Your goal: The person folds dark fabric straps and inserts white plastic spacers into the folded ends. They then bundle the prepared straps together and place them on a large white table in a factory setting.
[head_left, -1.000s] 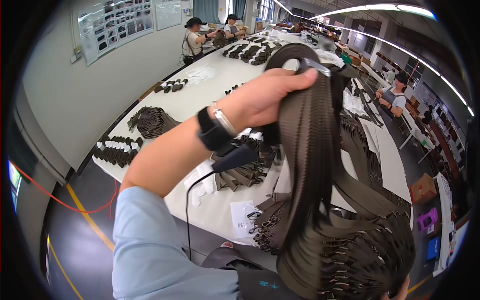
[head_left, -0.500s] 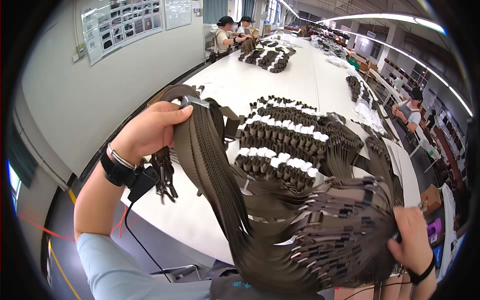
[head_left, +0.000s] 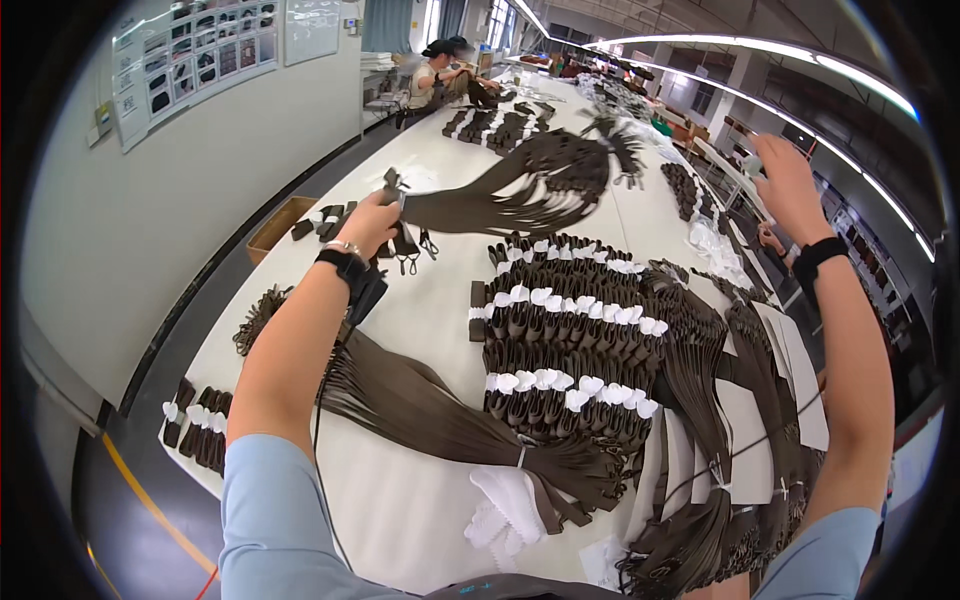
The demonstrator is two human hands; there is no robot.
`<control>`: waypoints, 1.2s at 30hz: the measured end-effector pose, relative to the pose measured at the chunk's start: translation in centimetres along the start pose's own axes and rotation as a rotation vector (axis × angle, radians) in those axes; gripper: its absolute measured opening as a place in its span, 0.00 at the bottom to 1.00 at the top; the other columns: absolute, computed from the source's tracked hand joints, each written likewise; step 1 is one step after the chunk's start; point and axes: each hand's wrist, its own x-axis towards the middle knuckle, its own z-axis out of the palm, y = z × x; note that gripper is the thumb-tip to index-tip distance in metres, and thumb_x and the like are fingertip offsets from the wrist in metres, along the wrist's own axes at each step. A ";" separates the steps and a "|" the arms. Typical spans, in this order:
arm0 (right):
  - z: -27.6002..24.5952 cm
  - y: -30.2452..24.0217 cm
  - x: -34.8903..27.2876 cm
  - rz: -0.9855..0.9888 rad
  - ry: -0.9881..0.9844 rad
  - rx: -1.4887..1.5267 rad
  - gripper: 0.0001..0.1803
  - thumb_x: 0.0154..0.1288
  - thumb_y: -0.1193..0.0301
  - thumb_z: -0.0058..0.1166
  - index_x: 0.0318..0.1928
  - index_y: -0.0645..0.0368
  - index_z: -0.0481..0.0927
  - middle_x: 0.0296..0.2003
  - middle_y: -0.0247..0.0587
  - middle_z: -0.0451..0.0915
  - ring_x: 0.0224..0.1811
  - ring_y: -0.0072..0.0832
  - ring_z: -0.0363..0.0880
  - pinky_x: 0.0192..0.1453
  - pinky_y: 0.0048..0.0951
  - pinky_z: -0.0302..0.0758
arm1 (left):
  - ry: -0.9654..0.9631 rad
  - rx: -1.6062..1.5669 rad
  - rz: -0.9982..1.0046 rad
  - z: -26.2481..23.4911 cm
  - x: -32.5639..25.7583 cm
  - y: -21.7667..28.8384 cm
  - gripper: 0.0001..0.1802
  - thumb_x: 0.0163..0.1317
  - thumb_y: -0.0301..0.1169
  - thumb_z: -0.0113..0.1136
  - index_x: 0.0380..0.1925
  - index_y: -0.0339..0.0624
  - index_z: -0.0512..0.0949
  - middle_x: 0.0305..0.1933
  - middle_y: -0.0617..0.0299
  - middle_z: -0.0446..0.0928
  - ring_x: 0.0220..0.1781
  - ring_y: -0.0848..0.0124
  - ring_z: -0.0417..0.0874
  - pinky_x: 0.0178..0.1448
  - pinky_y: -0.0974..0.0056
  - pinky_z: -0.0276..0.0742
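Note:
My left hand is closed round one end of a bundle of brown webbing straps. The straps stretch out to the right above the white table, their tied far end fanned and blurred in the air. Small metal clips dangle below that grip. Raised at the right, my right hand is apart from the bundle, its fingers loosely extended with nothing visible in them. Closer to me, another tied bundle of brown straps lies across the table, beside a folded white lace-edged cloth.
Rows of folded straps with white bands fill the table's middle. More long strap bundles and pale cards lie at the right. Banded straps sit at the left edge, near a cardboard box. Co-workers stand farther along the table.
The strap bundle has swung from in front of me to farther over the table. My right hand has let go of its end and risen; my left hand still grips the other end.

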 end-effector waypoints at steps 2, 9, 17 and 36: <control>-1.2 3.8 -3.8 0.102 -0.204 0.011 0.29 0.51 0.73 0.61 0.56 0.63 0.72 0.54 0.53 0.74 0.59 0.50 0.70 0.63 0.42 0.68 | 0.206 -0.259 -0.140 3.3 -0.6 -0.1 0.26 0.66 0.30 0.54 0.61 0.32 0.63 0.57 0.53 0.67 0.55 0.65 0.69 0.58 0.61 0.66; -8.6 15.0 -18.2 0.376 -0.509 -0.144 0.21 0.54 0.73 0.55 0.50 0.67 0.73 0.50 0.57 0.75 0.58 0.52 0.70 0.63 0.42 0.68 | 0.208 -0.383 -0.298 6.9 -2.3 -1.9 0.28 0.67 0.34 0.55 0.64 0.32 0.66 0.57 0.55 0.72 0.60 0.66 0.74 0.63 0.61 0.71; -18.6 27.1 -35.4 0.618 -0.587 -0.118 0.15 0.50 0.76 0.53 0.40 0.65 0.72 0.30 0.47 0.69 0.31 0.39 0.69 0.42 0.32 0.70 | 0.125 -0.399 -0.411 10.1 -4.2 -1.7 0.19 0.64 0.31 0.56 0.52 0.33 0.74 0.48 0.58 0.78 0.48 0.67 0.80 0.50 0.63 0.77; -33.4 18.1 -59.3 1.221 -0.706 0.066 0.15 0.60 0.71 0.55 0.45 0.69 0.77 0.27 0.44 0.78 0.24 0.28 0.79 0.29 0.29 0.75 | -0.307 -0.271 -0.326 29.7 -12.8 8.3 0.15 0.69 0.35 0.53 0.49 0.37 0.77 0.42 0.61 0.82 0.44 0.72 0.83 0.47 0.69 0.76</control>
